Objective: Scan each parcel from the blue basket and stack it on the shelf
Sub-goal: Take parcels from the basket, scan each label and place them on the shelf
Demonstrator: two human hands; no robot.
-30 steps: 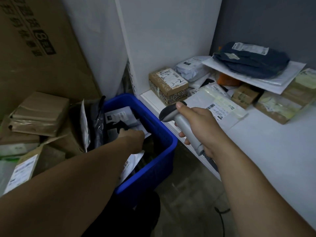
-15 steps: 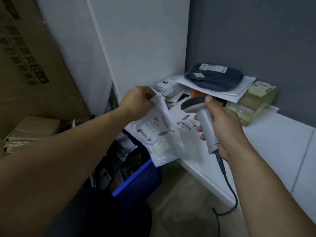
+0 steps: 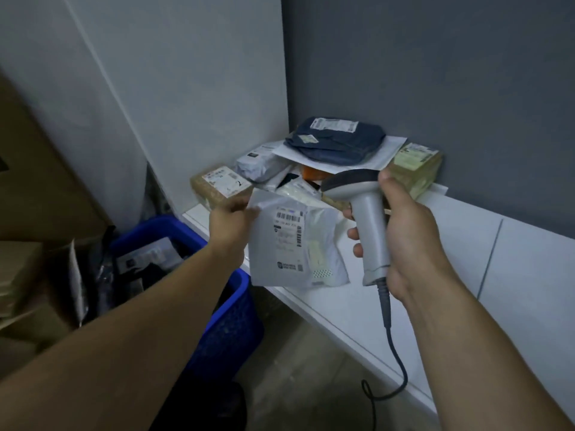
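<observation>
My left hand [image 3: 231,220] pinches the top left corner of a white plastic parcel [image 3: 295,247], label and barcode facing me, above the front edge of the white shelf [image 3: 435,275]. Just right of it my right hand [image 3: 401,241] grips a grey barcode scanner [image 3: 364,213], head at the parcel's upper right, cable hanging down. The blue basket [image 3: 230,321] stands on the floor at lower left with several parcels inside. A pile of parcels fills the shelf's back corner: a dark blue bag [image 3: 336,140] on top, a brown box [image 3: 217,185] at its left.
Cardboard boxes [image 3: 28,275] are stacked left of the basket. A white side panel [image 3: 186,88] and a grey back wall [image 3: 435,88] close the shelf corner. A tan box [image 3: 417,169] lies at the pile's right. The scanner cable [image 3: 389,368] loops toward the floor.
My left hand lifted the white parcel out of the basket and turned it flat, label toward me, above the shelf edge. The scanner stayed beside it in my right hand.
</observation>
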